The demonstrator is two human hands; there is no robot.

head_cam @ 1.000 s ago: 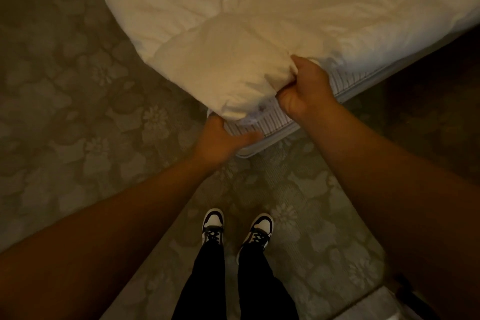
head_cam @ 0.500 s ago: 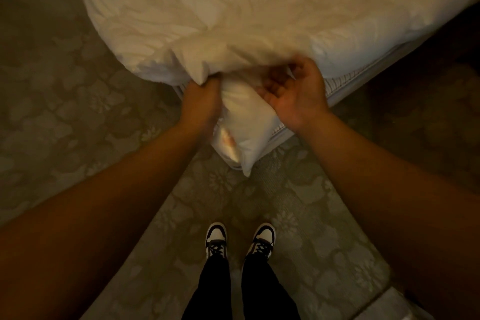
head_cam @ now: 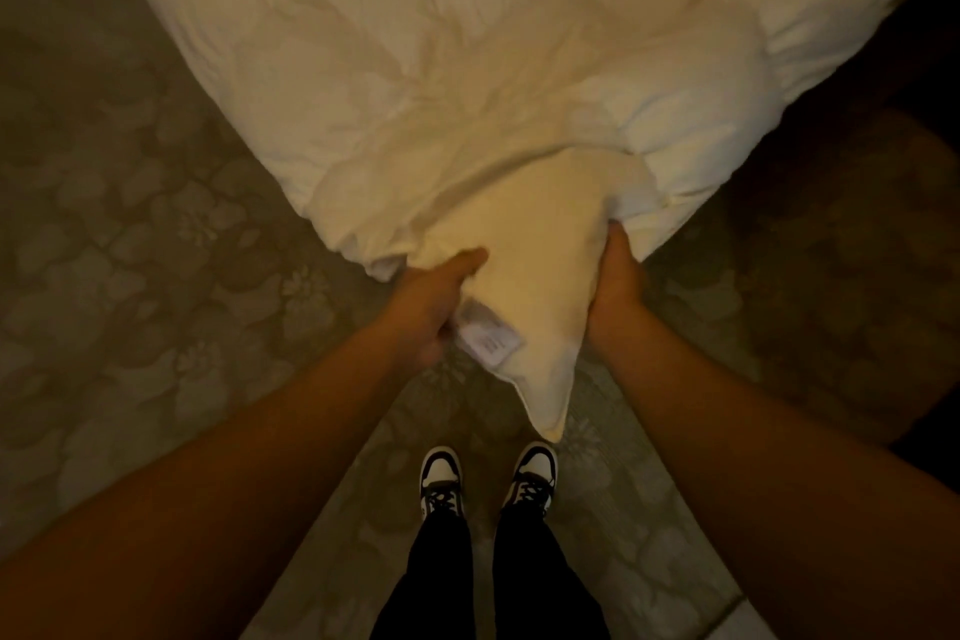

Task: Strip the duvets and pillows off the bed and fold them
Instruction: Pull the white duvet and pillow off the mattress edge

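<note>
Since a moment ago, the cream duvet corner [head_cam: 524,276] has been drawn further out of the white cover [head_cam: 415,68], and the right hand [head_cam: 615,283], which was open with its palm showing, has now closed onto the fabric. The left hand [head_cam: 434,307] has slid lower, next to a white care label [head_cam: 491,340] that is now in plain sight. The person stands at the corner of the bed, looking down over both bare forearms. The left hand's grip is clenched on the left edge of the duvet corner, thumb lying across the top of the fabric and fingers tucked beneath, touching the label. The right hand's grip is clamped on the right edge of the same corner, fingers hidden under the fabric where it meets the bunched opening of the cover. Between the two hands the duvet corner hangs down in a tapering point, its tip above the floor just ahead of the right shoe. The rest of the duvet lies inside the cover, which spreads puffy and wrinkled across the bed and fills the upper part of the view. Below, two black-and-white sneakers [head_cam: 441,481] and black trousers [head_cam: 488,582] stand on a dim carpet [head_cam: 156,224] patterned with large pale flowers. The room is dimly lit, and the area to the right of the bed is too dark to make out.
</note>
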